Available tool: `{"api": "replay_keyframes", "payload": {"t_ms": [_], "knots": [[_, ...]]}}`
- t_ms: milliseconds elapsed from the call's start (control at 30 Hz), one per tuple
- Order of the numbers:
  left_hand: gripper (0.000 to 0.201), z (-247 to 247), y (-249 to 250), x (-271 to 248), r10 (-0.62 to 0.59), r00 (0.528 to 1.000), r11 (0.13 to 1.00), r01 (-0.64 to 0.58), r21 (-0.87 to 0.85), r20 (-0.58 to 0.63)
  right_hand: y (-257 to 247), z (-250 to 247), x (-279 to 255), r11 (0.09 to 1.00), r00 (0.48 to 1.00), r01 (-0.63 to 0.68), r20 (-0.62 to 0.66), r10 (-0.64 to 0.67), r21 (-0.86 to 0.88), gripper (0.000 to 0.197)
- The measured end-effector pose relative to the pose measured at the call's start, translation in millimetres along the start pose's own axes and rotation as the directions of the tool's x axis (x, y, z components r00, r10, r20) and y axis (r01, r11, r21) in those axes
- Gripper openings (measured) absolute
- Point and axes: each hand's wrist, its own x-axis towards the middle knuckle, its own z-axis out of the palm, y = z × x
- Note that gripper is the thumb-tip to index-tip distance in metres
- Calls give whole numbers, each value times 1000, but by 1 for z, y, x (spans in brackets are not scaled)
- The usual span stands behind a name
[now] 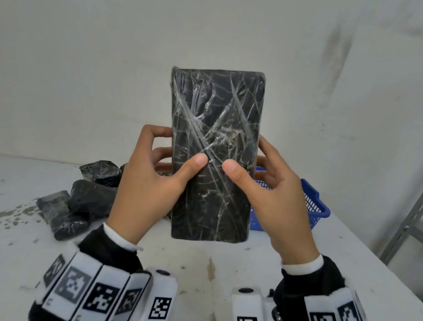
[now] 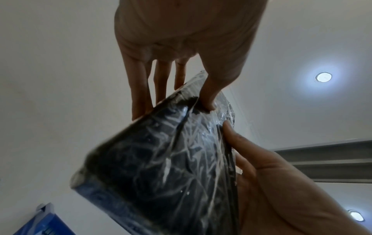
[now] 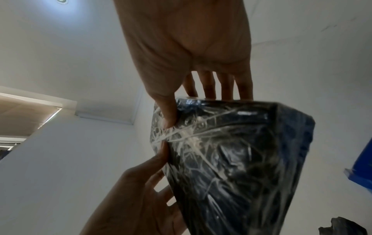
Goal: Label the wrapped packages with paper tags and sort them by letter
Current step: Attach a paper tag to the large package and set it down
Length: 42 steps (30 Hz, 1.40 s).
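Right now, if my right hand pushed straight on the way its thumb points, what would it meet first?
Probably the left hand's thumb: the right hand's thumb points across the black wrapped package toward it.

Storeroom: metal rack (image 1: 422, 200), stained worktable (image 1: 12, 230)

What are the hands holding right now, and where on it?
Both hold one black wrapped package upright above the table: left hand and right hand grip its side edges, thumbs on the front face.
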Motion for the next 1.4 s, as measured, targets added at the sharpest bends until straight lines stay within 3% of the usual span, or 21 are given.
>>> {"api": "replay_keyframes", "payload": {"t_ms": [100,233,433,600,767,1167,1400], "knots": [[60,1,0,0,-19,1000,1000,19,-3,2,-4,0,-1,998,999,-54,-2,54,-31,93],[50,2,0,-1,-3,1000,1000,3,15,14,-11,-1,1,998,999,-44,16,45,-55,66],[54,1,2,0,-24,1000,1000,24,17,19,-10,-2,2,997,1000,-9,4,9,-70,89],[54,1,4,-1,-19,1000,999,18,33,25,-10,2,2,991,1000,9,16,-7,-133,70],[56,-3,3,-1,-18,1000,1000,17,-25,-18,-11,0,4,986,1000,2,20,1,-167,69],[43,-4,2,1,10,999,1000,-9,-19,50,-20,-6,4,985,999,-4,31,10,-174,69],[50,-5,6,2,55,996,997,-58,41,77,-19,-5,5,982,999,4,37,4,-187,64]]}}
